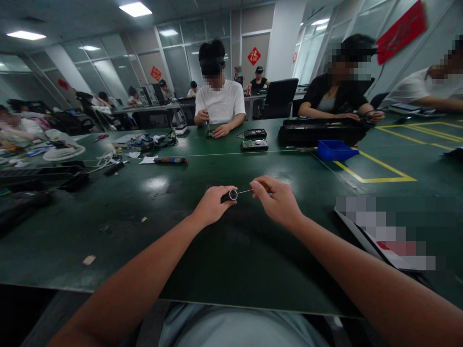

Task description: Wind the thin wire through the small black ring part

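Observation:
My left hand (211, 205) is closed around a small black cylindrical part (232, 195); its round end with a pale ring faces right, and the rest is hidden in my fingers. In my right hand (277, 197) the fingers pinch a thin-shafted screwdriver (243, 192), whose handle is mostly covered. The metal shaft points left, its tip at or close to the ringed end of the black part; whether they touch I cannot tell. Both hands are a little above the green table (253, 260).
Across the table a person in a white shirt (220, 101) works on a small part. Two opened hard drives (254, 144) lie near them. Right of these are a long black housing (321, 131) and a blue bin (336, 150). An electric screwdriver (170, 160) and cables (148, 141) lie left.

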Motion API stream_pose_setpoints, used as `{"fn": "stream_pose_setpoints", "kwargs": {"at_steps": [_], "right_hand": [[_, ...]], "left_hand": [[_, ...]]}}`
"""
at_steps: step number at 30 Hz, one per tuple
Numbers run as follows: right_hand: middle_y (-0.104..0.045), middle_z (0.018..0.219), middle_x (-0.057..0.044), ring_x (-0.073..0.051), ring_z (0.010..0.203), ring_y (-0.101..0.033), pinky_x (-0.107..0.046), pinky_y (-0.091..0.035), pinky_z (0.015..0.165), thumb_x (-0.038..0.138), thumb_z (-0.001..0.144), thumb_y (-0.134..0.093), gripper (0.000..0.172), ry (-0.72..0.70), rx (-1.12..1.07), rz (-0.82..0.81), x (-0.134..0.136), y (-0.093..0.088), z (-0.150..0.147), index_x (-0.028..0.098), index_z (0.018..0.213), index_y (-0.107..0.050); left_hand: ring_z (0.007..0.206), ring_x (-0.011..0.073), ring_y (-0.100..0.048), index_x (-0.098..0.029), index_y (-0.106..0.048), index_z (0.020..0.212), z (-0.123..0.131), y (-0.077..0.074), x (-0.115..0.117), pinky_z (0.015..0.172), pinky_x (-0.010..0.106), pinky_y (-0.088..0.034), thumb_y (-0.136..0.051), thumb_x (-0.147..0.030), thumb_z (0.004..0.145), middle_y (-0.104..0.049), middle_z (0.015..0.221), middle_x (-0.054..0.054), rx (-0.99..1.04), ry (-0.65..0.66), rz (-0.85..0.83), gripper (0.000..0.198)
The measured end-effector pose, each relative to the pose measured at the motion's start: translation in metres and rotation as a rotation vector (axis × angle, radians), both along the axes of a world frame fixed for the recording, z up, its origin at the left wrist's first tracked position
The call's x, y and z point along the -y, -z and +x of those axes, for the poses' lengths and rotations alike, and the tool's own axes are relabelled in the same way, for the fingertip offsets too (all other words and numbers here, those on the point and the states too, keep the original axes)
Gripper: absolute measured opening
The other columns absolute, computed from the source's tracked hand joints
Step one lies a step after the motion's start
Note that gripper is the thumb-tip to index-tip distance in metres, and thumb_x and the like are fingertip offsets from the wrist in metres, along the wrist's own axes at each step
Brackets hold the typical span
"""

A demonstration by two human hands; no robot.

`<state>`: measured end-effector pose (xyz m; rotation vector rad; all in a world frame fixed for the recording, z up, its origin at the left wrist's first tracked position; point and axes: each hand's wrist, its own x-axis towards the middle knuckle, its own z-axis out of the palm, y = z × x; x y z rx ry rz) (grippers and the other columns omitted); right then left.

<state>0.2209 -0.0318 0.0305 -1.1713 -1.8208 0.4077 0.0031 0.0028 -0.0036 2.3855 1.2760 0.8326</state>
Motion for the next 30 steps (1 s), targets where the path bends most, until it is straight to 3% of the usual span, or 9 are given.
{"fn": "stream_pose_setpoints", "kwargs": {"at_steps": [3, 10, 15, 19, 22, 25, 30], "right_hand": [[-0.061, 0.058, 0.000, -0.017, 0.057, -0.060, -0.031, -0.040, 0.059, 0.049, 0.099, -0.041, 0.044, 0.078, 0.027, -0.029, -0.002, 0.001, 0.000, 0.022, 0.079, -0.068], [-0.071, 0.081, -0.005, -0.019, 0.066, -0.062, -0.032, -0.042, 0.063, 0.035, 0.097, -0.045, 0.027, 0.077, 0.065, 0.025, -0.001, 0.000, -0.004, 0.021, 0.107, -0.067], [-0.069, 0.079, -0.004, -0.019, 0.070, -0.062, -0.031, -0.042, 0.065, 0.033, 0.099, -0.039, 0.029, -0.003, 0.092, 0.007, 0.000, -0.001, -0.003, 0.021, 0.097, -0.065], [-0.069, 0.078, -0.004, -0.019, 0.066, -0.062, -0.031, -0.040, 0.063, 0.038, 0.101, -0.037, 0.032, 0.051, 0.072, 0.001, -0.001, 0.001, -0.003, 0.021, 0.100, -0.064], [-0.069, 0.079, -0.005, -0.019, 0.068, -0.062, -0.032, -0.043, 0.065, 0.034, 0.097, -0.043, 0.025, 0.057, -0.042, -0.005, 0.000, 0.004, -0.004, 0.019, 0.113, -0.057], [-0.067, 0.077, -0.004, -0.019, 0.069, -0.062, -0.032, -0.045, 0.065, 0.036, 0.094, -0.050, 0.019, 0.028, -0.210, -0.067, -0.002, 0.006, -0.006, 0.020, 0.100, -0.057], [-0.064, 0.072, -0.003, -0.018, 0.068, -0.061, -0.034, -0.049, 0.069, 0.044, 0.092, -0.053, 0.027, -0.034, -0.529, -0.206, -0.011, 0.011, -0.008, 0.019, 0.089, -0.063]], "left_hand": [[0.108, 0.0241, -0.062, -0.025, -0.065, 0.125, 0.001, 0.000, 0.001, 0.098, 0.042, -0.044, -0.071, -0.028, 0.087, -0.069, 0.118, 0.005, -0.003, 0.002, 0.006, 0.038], [0.108, 0.0249, -0.062, -0.025, -0.065, 0.124, 0.000, 0.001, 0.000, 0.098, 0.043, -0.045, -0.071, -0.030, 0.086, -0.069, 0.117, 0.006, -0.006, -0.002, 0.011, 0.039], [0.109, 0.0247, -0.062, -0.025, -0.066, 0.124, -0.001, -0.001, -0.001, 0.099, 0.042, -0.045, -0.070, -0.028, 0.087, -0.069, 0.118, 0.006, 0.025, -0.029, 0.016, 0.037], [0.107, 0.0243, -0.063, -0.024, -0.066, 0.123, 0.001, -0.001, 0.000, 0.097, 0.041, -0.045, -0.072, -0.027, 0.086, -0.070, 0.116, 0.005, -0.002, -0.004, 0.005, 0.038], [0.106, 0.0241, -0.063, -0.025, -0.066, 0.123, 0.001, 0.001, -0.001, 0.096, 0.040, -0.045, -0.072, -0.028, 0.086, -0.070, 0.116, 0.004, 0.014, -0.008, 0.011, 0.038], [0.109, 0.0238, -0.063, -0.025, -0.065, 0.125, 0.000, 0.003, -0.003, 0.098, 0.040, -0.045, -0.072, -0.027, 0.086, -0.069, 0.118, 0.004, 0.050, -0.027, 0.018, 0.039], [0.113, 0.0239, -0.061, -0.024, -0.064, 0.126, 0.000, -0.002, 0.000, 0.101, 0.041, -0.044, -0.070, -0.026, 0.087, -0.068, 0.122, 0.005, 0.075, -0.018, 0.035, 0.039]]}}
